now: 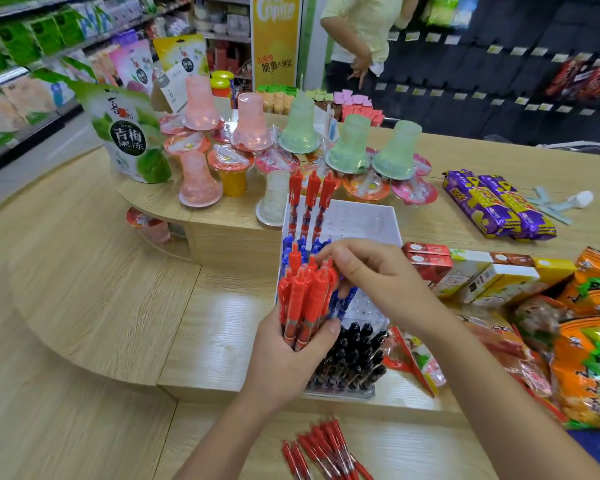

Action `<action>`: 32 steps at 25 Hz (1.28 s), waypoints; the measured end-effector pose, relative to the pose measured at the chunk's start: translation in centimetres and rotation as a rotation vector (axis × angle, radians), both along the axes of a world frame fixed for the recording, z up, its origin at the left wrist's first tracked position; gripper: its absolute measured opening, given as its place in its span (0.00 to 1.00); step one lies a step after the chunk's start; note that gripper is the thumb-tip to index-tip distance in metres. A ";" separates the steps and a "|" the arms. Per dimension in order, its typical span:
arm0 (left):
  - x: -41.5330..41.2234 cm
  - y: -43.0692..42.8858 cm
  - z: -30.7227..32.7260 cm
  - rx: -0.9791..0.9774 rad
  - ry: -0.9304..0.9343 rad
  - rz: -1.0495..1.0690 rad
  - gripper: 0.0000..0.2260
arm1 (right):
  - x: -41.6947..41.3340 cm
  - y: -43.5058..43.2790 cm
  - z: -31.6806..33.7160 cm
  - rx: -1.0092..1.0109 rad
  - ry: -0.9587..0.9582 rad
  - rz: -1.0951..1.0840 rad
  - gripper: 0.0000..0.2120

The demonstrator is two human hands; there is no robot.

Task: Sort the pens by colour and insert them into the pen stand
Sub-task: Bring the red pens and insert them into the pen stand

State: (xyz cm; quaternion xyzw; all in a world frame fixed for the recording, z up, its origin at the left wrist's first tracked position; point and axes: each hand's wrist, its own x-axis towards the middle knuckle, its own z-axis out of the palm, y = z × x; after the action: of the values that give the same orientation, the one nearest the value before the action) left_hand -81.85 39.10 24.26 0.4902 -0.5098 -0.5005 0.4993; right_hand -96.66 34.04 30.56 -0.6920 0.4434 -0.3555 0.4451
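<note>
Three red pens [310, 202] stand upright in the far row of the clear stand [364, 220], which sits on a wooden table [84, 271]. Nearer the person, blue pens [300, 244] fill the next rows, and black pens [354, 355] pack the stand's near end. Over the stand's left edge, the left hand [284, 358] grips a bundle [303, 303] of red pens. Its fingers and thumb are wrapped round the lower barrels, so the clip ends stick up and lean slightly away. The right hand [371, 278] reaches in from the right, above the middle of the stand. Its fingers are curled over the bundle's tops and its thumb sits below them, pinching at the pens on the bundle's right side. Exactly which pen it has cannot be told. More loose pens [326, 452], all red, lie in a heap on the table at the near edge, well apart from both hands. Jelly cups [201, 102] stand beyond the stand, and snack packs [589, 358] lie to its right.
</note>
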 end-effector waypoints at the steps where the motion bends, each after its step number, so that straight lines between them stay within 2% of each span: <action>1: -0.2 0.1 0.0 -0.006 0.001 -0.003 0.06 | 0.0 0.6 0.0 -0.003 -0.017 0.020 0.11; 3: -0.4 0.2 -0.1 -0.007 0.012 -0.007 0.05 | -0.2 1.3 -0.3 -0.018 -0.061 0.008 0.09; 7: -0.7 0.3 -0.4 0.002 0.014 -0.024 0.13 | -0.9 1.3 -0.6 -0.028 -0.083 -0.001 0.03; 8: -0.7 0.3 -0.5 0.015 0.019 -0.019 0.13 | -1.1 1.1 -0.3 -0.053 -0.083 -0.038 0.04; 13: -0.3 0.2 -0.9 0.063 -0.018 0.017 0.12 | -2.3 -2.0 3.7 -0.344 -0.077 -0.393 0.07; 17: 0.0 0.2 -0.7 0.084 -0.009 0.026 0.12 | -1.8 -6.8 4.8 -0.538 0.103 -0.557 0.06; 19: 0.2 0.0 -0.6 0.079 -0.006 0.034 0.14 | -1.1 -8.6 4.1 -0.583 0.206 -0.574 0.07; 22: 0.7 -0.5 -0.6 0.073 -0.026 0.053 0.16 | -0.4 -10.1 2.7 -0.614 0.260 -0.545 0.08; 26: 0.9 -1.1 -0.7 0.069 -0.037 0.061 0.17 | 0.2 -10.4 0.6 -0.572 0.347 -0.462 0.09; 32: 0.4 -1.6 0.0 0.043 -0.041 0.042 0.15 | 1.3 -9.6 -0.3 -0.509 0.272 -0.467 0.10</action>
State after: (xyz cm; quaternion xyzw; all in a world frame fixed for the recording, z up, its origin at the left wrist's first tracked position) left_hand -81.46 37.48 24.27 0.5215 -0.4984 -0.4907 0.4886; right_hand -95.40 24.43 30.24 -0.7016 0.5419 -0.4512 0.1024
